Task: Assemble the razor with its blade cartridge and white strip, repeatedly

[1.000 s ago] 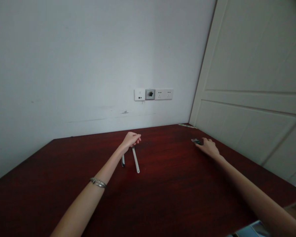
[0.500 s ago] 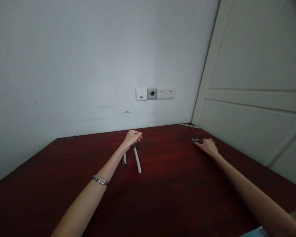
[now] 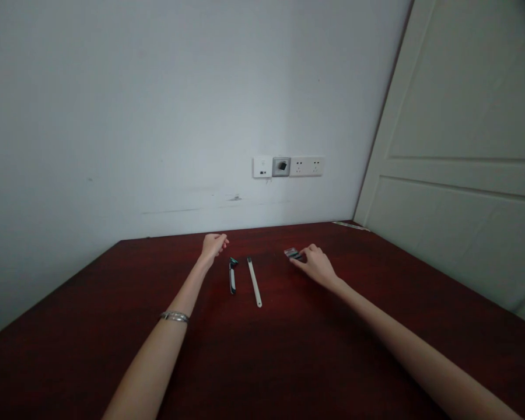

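Observation:
My left hand (image 3: 214,245), a silver bracelet on its forearm, hovers left of a razor (image 3: 232,280) with its fingers curled in and nothing visible in them. The razor has a black and white handle and lies with its head towards the wall. Beside it lies a toothbrush (image 3: 254,284) with a long white handle and dark bristles. To the right of both, my right hand (image 3: 317,265) pinches a small flat packet (image 3: 291,252), clear with dark contents, at or just above the table. What is inside the packet is too small to make out.
The dark red table (image 3: 280,361) runs back to a white wall carrying sockets (image 3: 306,167) and a grey wall plate (image 3: 281,167). A pale panelled door (image 3: 455,169) borders the right side. A thin printed strip (image 3: 350,226) lies in the far right corner.
My right hand has brought the packet leftwards, closer to the toothbrush. My left hand has shifted left, uncovering the razor's head. The view has turned slightly left.

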A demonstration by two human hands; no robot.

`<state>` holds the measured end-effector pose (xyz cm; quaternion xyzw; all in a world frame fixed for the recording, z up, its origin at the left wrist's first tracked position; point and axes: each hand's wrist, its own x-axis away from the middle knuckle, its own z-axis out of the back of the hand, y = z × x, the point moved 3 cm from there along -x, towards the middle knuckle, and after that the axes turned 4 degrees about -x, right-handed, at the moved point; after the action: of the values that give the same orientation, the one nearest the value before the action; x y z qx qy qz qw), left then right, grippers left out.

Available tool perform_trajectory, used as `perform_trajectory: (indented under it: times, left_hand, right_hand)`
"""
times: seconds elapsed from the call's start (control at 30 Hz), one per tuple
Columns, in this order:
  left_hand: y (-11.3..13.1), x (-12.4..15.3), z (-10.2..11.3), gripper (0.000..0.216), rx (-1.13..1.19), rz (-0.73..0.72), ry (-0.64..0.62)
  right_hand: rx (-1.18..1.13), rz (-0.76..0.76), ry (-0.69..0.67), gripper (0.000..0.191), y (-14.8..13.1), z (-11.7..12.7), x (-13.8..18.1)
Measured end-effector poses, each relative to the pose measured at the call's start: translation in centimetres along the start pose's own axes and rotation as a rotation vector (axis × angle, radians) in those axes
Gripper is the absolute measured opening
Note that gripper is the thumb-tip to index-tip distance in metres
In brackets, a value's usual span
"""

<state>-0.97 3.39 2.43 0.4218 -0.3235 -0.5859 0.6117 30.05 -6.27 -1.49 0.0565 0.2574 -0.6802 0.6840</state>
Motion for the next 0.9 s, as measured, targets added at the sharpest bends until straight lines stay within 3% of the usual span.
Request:
perform_trajectory:
  times: [0.17, 0.37, 0.67, 0.8, 0.9]
  left_hand:
    - [-1.4, -0.4, 0.7, 0.019, 0.0, 0.027, 0.021]
    - [-2.1, -0.8, 0.9, 0.019, -0.018, 0.012, 0.045]
    - [-2.2, -0.8, 0.9, 0.018, -0.017, 0.016, 0.043]
    - [-2.7, -1.0, 1.1, 0.019, -0.011, 0.01, 0.037]
    - [-2.8, -1.0, 1.2, 0.019, -0.003, 0.008, 0.033]
  right_hand:
    - [0.047, 0.085, -0.093, 0.048, -4.5, -1.9, 0.8]
    - [0.104, 0.075, -0.11, 0.055, -6.7, -3.2, 1.0]
    - [-0.064, 0.103, -0.112, 0.059, -6.4, -4.0, 0.6]
    - [-0.293, 0.294, -0.151, 0.053, -5.6, -4.2, -0.6]
    - [-0.387, 0.41, -0.222, 0.059, -5.4, -4.5, -1.2]
